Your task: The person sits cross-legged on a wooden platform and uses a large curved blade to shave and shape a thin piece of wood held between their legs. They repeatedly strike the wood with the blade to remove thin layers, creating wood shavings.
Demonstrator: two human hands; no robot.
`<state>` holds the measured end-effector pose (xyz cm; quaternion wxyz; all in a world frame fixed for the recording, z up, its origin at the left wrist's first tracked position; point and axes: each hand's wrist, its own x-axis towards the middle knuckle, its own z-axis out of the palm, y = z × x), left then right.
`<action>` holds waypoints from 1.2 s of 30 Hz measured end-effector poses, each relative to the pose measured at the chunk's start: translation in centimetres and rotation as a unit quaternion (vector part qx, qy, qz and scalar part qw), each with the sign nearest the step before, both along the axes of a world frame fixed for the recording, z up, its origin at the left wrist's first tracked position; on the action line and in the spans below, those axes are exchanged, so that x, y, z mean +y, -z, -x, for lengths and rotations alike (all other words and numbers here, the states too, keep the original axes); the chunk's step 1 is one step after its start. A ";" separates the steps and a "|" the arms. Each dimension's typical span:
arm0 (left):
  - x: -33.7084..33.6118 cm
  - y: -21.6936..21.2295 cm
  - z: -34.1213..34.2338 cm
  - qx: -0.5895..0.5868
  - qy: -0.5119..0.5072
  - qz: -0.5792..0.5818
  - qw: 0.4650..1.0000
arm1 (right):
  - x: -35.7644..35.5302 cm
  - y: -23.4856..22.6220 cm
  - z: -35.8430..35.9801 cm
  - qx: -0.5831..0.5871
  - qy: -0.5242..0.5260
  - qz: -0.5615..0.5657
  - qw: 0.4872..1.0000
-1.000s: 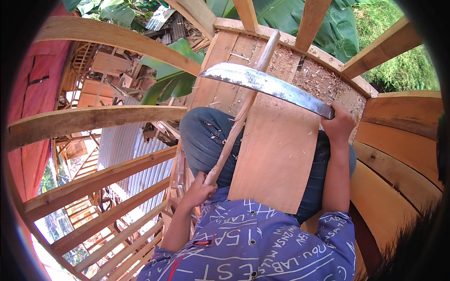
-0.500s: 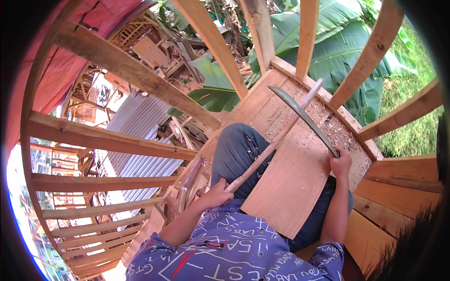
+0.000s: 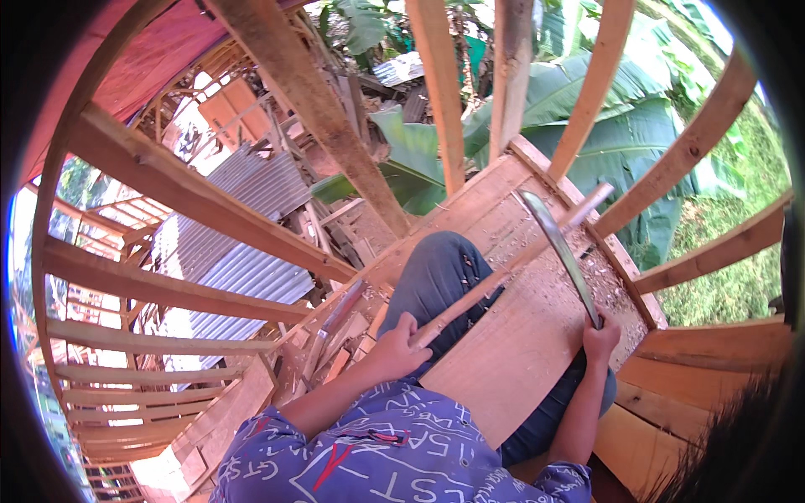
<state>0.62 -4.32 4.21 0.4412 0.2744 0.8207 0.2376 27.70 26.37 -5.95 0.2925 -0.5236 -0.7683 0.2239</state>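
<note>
In my left hand (image 3: 399, 347), the near end of a long wooden stick (image 3: 480, 293) is held. The stick slants away to the far right, over my left knee and the board. My right hand (image 3: 601, 335) is closed round the handle end of a curved blade (image 3: 563, 255), a sickle-like knife. Its far part crosses over the stick, and I cannot tell whether they touch. A flat wooden board (image 3: 503, 352) lies across my lap, under the stick and between my hands.
Wood shavings (image 3: 605, 272) litter the plank floor (image 3: 470, 205). Slanting wooden slats (image 3: 436, 101) rise around me at the front and left. By my left leg lies another long, dark-bladed tool (image 3: 342, 310) among wood scraps. Planks (image 3: 671, 381) stand at my right, and banana leaves (image 3: 587, 151) hang outside.
The whole view has shifted and turned a little. The stick looks rolled in my left hand, whose fingers have moved on it. The blade now stands steeper, still in my right hand.
</note>
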 end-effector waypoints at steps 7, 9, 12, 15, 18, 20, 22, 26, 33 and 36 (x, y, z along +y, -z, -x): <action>4.0 -2.1 0.0 0.239 0.006 -0.196 0.951 | 0.3 -1.3 1.0 0.078 0.030 -0.096 0.992; 6.8 -3.2 -0.2 0.272 0.043 -0.232 0.933 | 0.5 -1.2 -0.1 0.067 0.053 -0.033 0.996; 10.0 -3.8 -0.4 0.331 0.110 -0.279 0.894 | 0.7 -0.4 -0.4 0.142 0.065 0.037 0.987; 12.0 -4.2 -1.3 0.305 0.136 -0.222 0.916 | 0.5 0.3 -0.1 0.225 0.066 0.075 0.969; 13.2 -3.5 -2.1 0.267 0.157 -0.168 0.936 | 0.2 0.5 0.2 0.240 0.055 0.102 0.964; 13.8 -3.3 -2.9 0.245 0.172 -0.146 0.943 | 0.1 0.4 0.2 0.248 0.049 0.114 0.961; 14.6 -3.2 -3.8 0.227 0.176 -0.126 0.949 | 0.0 0.0 0.4 0.249 0.044 0.124 0.960; 15.7 -2.4 -5.2 0.187 0.180 -0.141 0.955 | 0.2 0.8 -0.1 0.219 0.029 0.100 0.970; 16.9 1.0 -7.5 0.056 0.180 -0.251 0.949 | -0.3 0.0 0.1 0.167 -0.068 0.145 0.973; 16.9 1.9 -7.9 0.026 0.216 -0.264 0.940 | -0.6 -0.6 0.8 0.214 -0.083 0.148 0.962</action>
